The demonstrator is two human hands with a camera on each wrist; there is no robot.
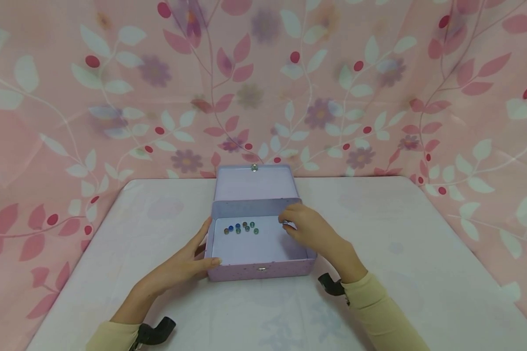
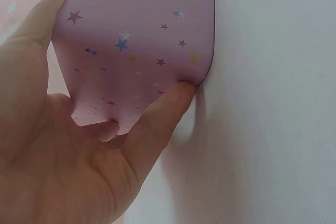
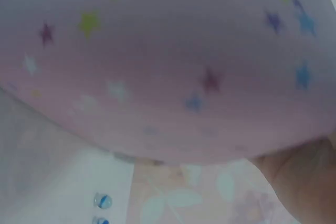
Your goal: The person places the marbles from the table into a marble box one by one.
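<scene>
A lilac tin box (image 1: pixel 262 270) with small stars stands on the table, its hinged lid (image 1: pixel 255 183) raised at the back. Several glass marbles (image 1: pixel 238 231), blue, green and brownish, lie on the left part of its floor. My left hand (image 1: pixel 182 268) grips the box's left side, thumb at the front corner; the left wrist view shows its fingers against the starred wall (image 2: pixel 126 45). Over the right part of the box, my right hand (image 1: pixel 309 228) has curled fingers and thumb pinching a small glassy marble, mostly hidden. The box wall (image 3: pixel 173 72) covers much of the right wrist view.
A white patterned cloth (image 1: pixel 399 253) covers the table. A pink floral curtain (image 1: pixel 263 97) hangs right behind it. Two clear marbles with blue swirls (image 3: pixel 103 201) show at the bottom of the right wrist view. The box's latch (image 1: pixel 262 269) is at its front.
</scene>
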